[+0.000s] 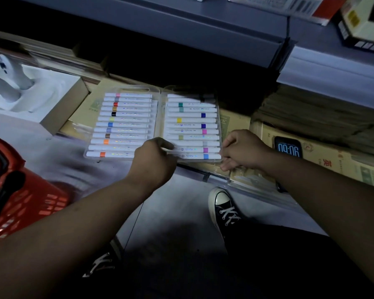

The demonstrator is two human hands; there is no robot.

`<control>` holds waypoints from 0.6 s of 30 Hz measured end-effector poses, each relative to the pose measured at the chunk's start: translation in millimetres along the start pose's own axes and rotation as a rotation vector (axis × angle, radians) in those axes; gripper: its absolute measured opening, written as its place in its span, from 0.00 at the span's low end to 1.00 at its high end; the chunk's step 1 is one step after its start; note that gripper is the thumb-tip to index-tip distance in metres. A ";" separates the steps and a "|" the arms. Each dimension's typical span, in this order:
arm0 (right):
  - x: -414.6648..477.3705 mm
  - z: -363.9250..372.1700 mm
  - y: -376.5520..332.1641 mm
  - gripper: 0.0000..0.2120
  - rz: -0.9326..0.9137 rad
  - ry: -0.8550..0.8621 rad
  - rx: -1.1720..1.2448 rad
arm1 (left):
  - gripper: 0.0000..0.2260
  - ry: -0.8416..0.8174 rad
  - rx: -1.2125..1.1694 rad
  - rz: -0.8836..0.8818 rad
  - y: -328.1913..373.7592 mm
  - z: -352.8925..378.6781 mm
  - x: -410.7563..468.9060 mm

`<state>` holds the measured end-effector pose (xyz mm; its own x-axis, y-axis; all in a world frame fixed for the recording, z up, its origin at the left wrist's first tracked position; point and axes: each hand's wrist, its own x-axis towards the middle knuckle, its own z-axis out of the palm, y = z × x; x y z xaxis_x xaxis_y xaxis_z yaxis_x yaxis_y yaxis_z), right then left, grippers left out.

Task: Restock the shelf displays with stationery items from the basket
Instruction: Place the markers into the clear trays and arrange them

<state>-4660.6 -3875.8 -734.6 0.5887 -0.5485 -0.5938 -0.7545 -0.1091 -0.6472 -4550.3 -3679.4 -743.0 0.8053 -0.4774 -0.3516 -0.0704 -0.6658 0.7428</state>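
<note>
An open clear plastic case (160, 108) of white acrylic markers with coloured bands lies flat on cardboard boxes on the bottom shelf, markers in both halves. My left hand (153, 157) is at the case's near edge in the middle, fingers curled round a white marker in the lower rows. My right hand (241, 151) is at the case's near right corner, fingers curled and pinching the tip of the lowest marker (194, 156). The red basket (11, 190) stands on the floor at the far left.
A white moulded insert in a box (30, 93) sits left of the case. Yellow cartons (315, 152) with a digital timer (288, 147) lie to the right. A grey shelf (181, 24) overhangs above. My black sneakers (222, 206) are on the grey floor below.
</note>
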 end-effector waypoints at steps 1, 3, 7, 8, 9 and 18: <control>0.3 0.7 -0.3 0.04 0.003 0.006 0.006 | 0.08 0.016 -0.107 -0.047 0.3 1.0 -0.1; 0.6 1.5 -0.5 0.04 0.006 0.017 0.011 | 0.10 0.046 -0.252 -0.113 -0.5 1.0 1.3; -0.3 2.6 -1.5 0.02 -0.012 0.020 -0.012 | 0.11 0.052 -0.284 -0.150 -0.4 0.8 2.9; -0.4 2.5 -1.9 0.03 -0.011 0.018 -0.010 | 0.12 0.049 -0.263 -0.135 0.7 1.7 2.6; -1.0 2.7 -2.1 0.04 -0.006 0.013 -0.007 | 0.14 0.048 -0.223 -0.110 1.8 2.6 1.6; -0.1 6.5 -6.1 0.04 0.009 0.035 -0.014 | 0.19 0.011 -0.022 -0.039 13.2 0.4 5.5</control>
<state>-4654.1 -3869.6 -733.7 0.5719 -0.5778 -0.5823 -0.7636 -0.1157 -0.6352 -4547.0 -3691.1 -735.4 0.8135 -0.4448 -0.3745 -0.0257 -0.6710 0.7410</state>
